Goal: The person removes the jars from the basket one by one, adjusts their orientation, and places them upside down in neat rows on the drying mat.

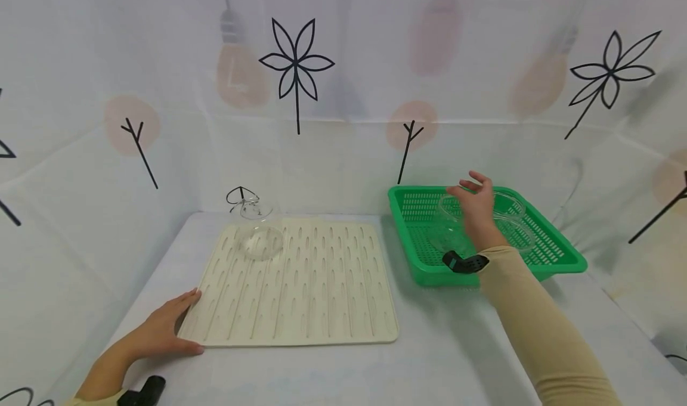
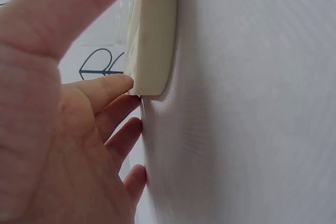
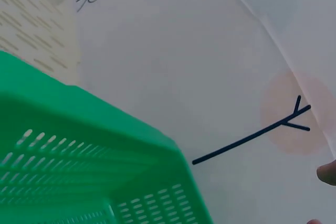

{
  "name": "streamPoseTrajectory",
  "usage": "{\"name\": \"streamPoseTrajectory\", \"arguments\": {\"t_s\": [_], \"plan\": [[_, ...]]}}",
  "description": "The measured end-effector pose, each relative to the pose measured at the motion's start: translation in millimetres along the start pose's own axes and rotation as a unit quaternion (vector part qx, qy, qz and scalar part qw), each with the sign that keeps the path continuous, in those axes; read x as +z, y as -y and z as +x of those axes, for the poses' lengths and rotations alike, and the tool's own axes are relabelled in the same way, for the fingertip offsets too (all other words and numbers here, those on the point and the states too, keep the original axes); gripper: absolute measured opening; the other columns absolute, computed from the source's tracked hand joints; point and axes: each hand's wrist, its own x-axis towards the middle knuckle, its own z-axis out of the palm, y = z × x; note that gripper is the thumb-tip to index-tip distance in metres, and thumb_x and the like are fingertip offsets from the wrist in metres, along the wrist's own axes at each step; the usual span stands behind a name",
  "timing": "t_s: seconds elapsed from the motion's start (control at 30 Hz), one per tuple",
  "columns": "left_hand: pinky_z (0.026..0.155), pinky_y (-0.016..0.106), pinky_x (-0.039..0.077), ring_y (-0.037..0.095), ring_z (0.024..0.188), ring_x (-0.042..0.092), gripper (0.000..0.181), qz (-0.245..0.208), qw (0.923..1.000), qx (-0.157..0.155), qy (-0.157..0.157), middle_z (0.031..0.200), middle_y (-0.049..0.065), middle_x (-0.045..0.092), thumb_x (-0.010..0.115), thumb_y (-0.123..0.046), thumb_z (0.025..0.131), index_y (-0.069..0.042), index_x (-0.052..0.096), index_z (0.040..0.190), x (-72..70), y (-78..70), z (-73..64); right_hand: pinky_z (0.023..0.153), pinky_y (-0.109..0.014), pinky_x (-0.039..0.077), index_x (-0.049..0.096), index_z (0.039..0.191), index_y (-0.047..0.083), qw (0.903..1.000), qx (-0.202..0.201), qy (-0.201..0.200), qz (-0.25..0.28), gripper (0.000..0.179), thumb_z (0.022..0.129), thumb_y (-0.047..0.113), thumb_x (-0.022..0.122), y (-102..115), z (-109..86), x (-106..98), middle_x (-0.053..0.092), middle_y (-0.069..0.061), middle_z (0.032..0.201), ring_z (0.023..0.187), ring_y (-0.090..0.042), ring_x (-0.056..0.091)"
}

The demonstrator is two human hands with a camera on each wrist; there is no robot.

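Touching the mat at its near left corner, the left hand has thumb and fingers spread apart, the thumb along the near edge and the forefinger at the side. The mat lies to that hand's right; a clear glass stands on it, ahead of the hand and toward the mat's far side. Over the green basket, the right hand has its fingers loosely bent and apart; whether they touch the clear glassware just beneath and around them, I cannot tell. White cloth spreads under both hands.
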Motion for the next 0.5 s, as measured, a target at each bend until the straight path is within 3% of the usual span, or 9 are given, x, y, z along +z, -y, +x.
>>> {"name": "streamPoseTrajectory", "arguments": {"t_s": [0.17, 0.27, 0.5], "plan": [[0.093, 0.064, 0.03, 0.052, 0.122, 0.031, 0.11, -0.003, 1.0, -0.004, 0.0, 0.138, 0.033, 0.034, 0.083, -0.05, 0.056, 0.011, 0.037, 0.136, 0.0, -1.8, -0.9, 0.085, -0.03, 0.036, 0.034, 0.137, 0.019, 0.9984, 0.017, -0.053, -0.006, 0.059, 0.087, 0.007, 0.062, -3.0, 7.9, -9.2, 0.045, 0.003, 0.112, 0.092, -0.008, 0.042], [0.092, 0.064, 0.03, 0.052, 0.122, 0.032, 0.109, 0.004, 1.0, -0.003, -0.004, 0.137, 0.033, 0.035, 0.083, -0.05, 0.056, 0.011, 0.037, 0.135, -0.4, -1.8, -0.7, 0.084, -0.03, 0.035, 0.036, 0.134, 0.021, 0.9966, 0.028, -0.078, 0.003, 0.055, 0.087, 0.007, 0.062, -6.0, 12.7, -15.5, 0.044, 0.006, 0.106, 0.088, -0.007, 0.041], [0.092, 0.064, 0.031, 0.052, 0.122, 0.032, 0.109, 0.006, 1.0, -0.005, -0.003, 0.137, 0.033, 0.035, 0.083, -0.05, 0.057, 0.01, 0.037, 0.136, -0.5, -2.9, -1.8, 0.087, -0.031, 0.033, 0.031, 0.138, 0.019, 0.9954, 0.043, -0.085, -0.012, 0.058, 0.088, 0.012, 0.06, -13.8, 17.5, -26.9, 0.04, 0.008, 0.098, 0.085, -0.006, 0.041]]}}
